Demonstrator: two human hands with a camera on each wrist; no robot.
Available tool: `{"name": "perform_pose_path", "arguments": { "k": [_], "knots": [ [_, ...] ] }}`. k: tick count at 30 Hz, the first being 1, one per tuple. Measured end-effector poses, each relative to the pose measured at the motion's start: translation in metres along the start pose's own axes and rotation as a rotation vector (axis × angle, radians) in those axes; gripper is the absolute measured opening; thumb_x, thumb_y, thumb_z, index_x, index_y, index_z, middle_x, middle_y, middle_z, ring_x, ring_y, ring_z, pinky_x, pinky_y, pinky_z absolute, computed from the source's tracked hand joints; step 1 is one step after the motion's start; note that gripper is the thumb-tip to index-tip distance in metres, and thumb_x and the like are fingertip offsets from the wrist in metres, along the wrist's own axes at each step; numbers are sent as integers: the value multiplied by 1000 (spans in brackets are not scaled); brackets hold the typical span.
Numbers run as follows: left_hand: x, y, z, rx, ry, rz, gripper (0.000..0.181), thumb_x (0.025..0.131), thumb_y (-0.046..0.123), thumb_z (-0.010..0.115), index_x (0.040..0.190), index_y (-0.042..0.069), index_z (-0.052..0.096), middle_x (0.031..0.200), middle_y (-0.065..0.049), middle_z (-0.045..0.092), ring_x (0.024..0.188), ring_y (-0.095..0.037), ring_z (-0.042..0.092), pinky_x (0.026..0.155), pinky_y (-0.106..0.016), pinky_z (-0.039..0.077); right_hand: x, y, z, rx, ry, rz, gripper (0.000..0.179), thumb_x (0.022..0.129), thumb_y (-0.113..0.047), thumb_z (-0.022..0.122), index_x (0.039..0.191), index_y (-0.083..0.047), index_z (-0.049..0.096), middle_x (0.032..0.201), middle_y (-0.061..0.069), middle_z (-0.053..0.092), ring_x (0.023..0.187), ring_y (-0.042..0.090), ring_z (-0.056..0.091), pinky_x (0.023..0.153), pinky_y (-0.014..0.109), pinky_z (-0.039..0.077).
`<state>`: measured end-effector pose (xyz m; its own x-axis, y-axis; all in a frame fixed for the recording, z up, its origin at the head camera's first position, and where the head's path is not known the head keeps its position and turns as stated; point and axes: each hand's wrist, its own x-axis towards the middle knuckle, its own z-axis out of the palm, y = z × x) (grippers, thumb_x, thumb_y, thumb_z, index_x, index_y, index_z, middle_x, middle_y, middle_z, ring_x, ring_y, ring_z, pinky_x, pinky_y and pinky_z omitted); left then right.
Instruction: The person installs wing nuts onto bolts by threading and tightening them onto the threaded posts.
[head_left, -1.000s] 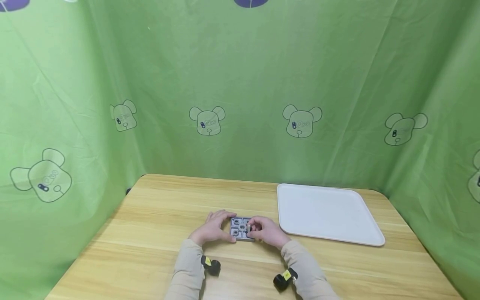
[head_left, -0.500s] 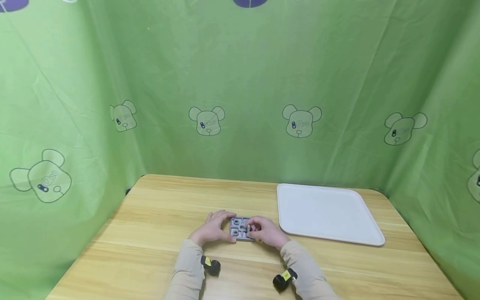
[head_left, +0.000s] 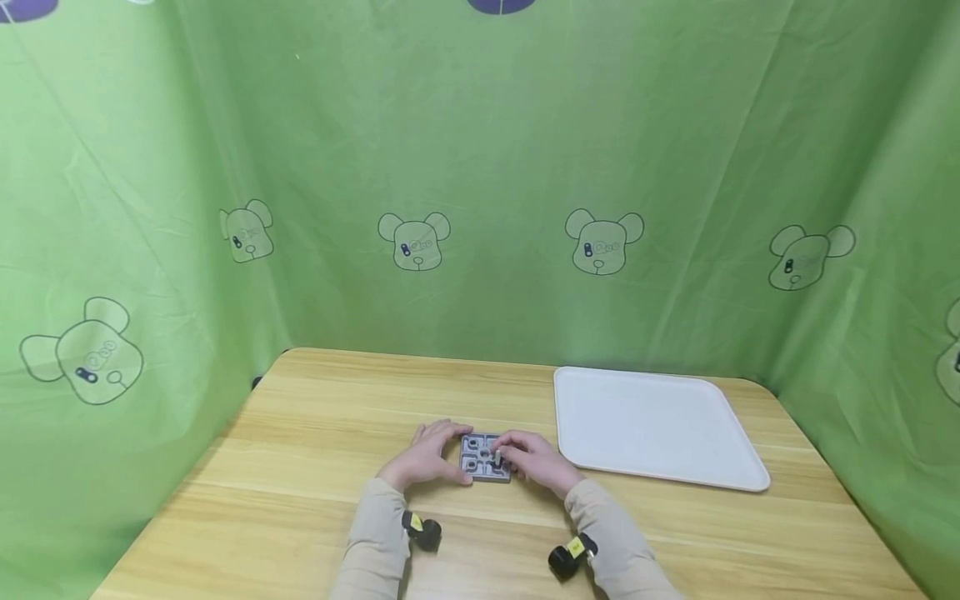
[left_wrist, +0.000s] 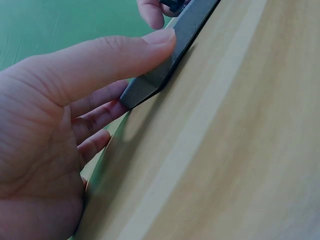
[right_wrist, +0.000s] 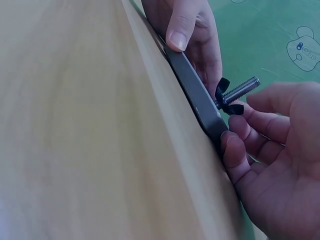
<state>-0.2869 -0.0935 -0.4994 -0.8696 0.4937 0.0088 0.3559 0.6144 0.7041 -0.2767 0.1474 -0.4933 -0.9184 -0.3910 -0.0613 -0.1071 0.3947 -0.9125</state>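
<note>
A square grey plate [head_left: 486,476] with recessed sections and round holes lies on the table between the hands. My left hand [head_left: 423,460] holds its left side, thumb on the near edge and fingers at the far edge. A threaded bolt [right_wrist: 243,90] stands up from the plate's right part, with a black wing nut [right_wrist: 234,108] low on it. Curled fingers of my right hand [head_left: 545,465] are at the wing nut, one fingertip touching a wing. Lower fingertips rest against the plate's edge in the right wrist view. The hand partly hides the bolt in the head view.
A white tray [head_left: 660,425] lies at the back right of the wooden table [head_left: 315,400]. Green curtains [head_left: 487,317] printed with bear heads hang behind and at both sides. Black wrist cameras [head_left: 427,535] are strapped to both sleeves.
My right thumb and fingers have shifted around the wing nut, the thumb moving from the near side up and away. The left hand and plate stay in place.
</note>
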Motion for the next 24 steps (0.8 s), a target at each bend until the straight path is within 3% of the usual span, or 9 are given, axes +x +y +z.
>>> {"name": "perform_pose_path", "arguments": {
  "k": [7, 24],
  "knots": [
    [0, 0, 0, -5, 5, 6, 89, 66, 39, 84, 142, 14, 47, 152, -13, 42, 146, -37, 27, 121, -63, 1, 1, 0, 2, -15, 17, 2, 23, 97, -11, 51, 109, 4, 64, 98, 20, 62, 74, 17, 53, 59, 24, 47],
    [0, 1, 0, -2, 2, -4, 89, 66, 40, 84, 143, 14, 46, 153, -15, 40, 147, -37, 26, 122, -62, 1, 3, 6, -2, 7, -36, -12, 23, 92, -13, 56, 108, -4, 69, 111, 13, 64, 77, 14, 53, 60, 21, 48]
  ]
}}
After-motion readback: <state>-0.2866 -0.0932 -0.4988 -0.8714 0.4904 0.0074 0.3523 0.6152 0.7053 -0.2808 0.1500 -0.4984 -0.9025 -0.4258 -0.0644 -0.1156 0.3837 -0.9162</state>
